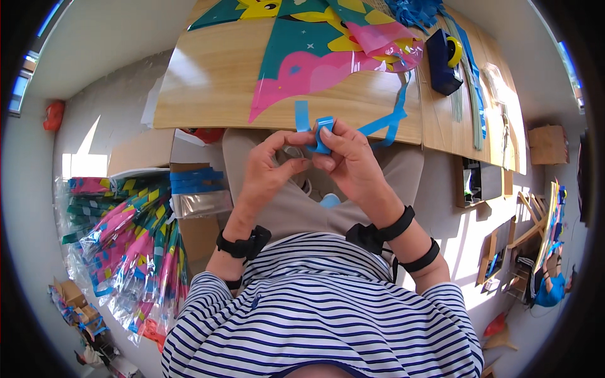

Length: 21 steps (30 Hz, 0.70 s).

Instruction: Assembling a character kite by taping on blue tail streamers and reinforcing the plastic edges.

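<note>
Just beyond my lap, at the near edge of the table, both hands meet at a blue ribbon (324, 133). My right hand (350, 154) pinches its looped part between thumb and fingers. My left hand (272, 165) has its index finger across the ribbon, with the thumb curled below and a gap between them. One short flat end stands up beyond the left fingertips. A longer tail runs right, crosses itself and rises to a glossy printed sheet (315, 63) in teal, pink and yellow on the table. Some fingertips are hidden behind the ribbon.
On the table (208, 82) stand a dark blue tape dispenser (444, 63) and, farther back, a heap of blue ribbon (416, 12). Thin rods (457, 104) lie at the right. Wrapped printed bundles (126, 233) fill the left side. Another person (551, 286) is at far right.
</note>
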Tool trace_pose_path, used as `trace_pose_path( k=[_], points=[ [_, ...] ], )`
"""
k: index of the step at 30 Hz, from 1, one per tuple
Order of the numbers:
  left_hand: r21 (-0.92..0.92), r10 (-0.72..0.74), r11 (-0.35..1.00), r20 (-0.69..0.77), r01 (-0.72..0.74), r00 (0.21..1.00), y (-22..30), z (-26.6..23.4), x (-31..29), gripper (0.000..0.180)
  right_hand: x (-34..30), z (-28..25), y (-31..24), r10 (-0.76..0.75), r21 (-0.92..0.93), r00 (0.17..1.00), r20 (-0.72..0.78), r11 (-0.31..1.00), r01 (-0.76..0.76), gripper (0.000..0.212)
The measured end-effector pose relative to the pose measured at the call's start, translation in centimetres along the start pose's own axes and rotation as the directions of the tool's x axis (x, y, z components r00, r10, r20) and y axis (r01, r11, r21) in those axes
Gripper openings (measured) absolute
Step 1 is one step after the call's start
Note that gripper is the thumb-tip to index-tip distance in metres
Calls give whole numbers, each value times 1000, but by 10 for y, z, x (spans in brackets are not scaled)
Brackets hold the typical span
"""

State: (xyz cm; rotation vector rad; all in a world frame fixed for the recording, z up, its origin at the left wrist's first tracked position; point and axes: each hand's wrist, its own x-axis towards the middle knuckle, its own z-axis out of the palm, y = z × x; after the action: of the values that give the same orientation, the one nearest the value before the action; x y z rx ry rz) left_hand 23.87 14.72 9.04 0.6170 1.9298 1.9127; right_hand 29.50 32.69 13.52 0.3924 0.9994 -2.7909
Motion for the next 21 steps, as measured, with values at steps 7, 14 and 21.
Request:
trace_pose_path(
  k=[7,14,21],
  points=[
    [-167,-137,980,-158,110,978,9,-8,-7,27,5,-4,-3,13,-25,1000,9,1000,-12,9],
    [-13,16,1000,0,-16,1000,21,-8,1,25,6,6,0,65,9,996,65,998,-66,12],
    [-16,-203,979,55,205,978,19,-42,-11,7,1,-38,-8,81,-238,981,-179,963,-123,15]
  ],
)
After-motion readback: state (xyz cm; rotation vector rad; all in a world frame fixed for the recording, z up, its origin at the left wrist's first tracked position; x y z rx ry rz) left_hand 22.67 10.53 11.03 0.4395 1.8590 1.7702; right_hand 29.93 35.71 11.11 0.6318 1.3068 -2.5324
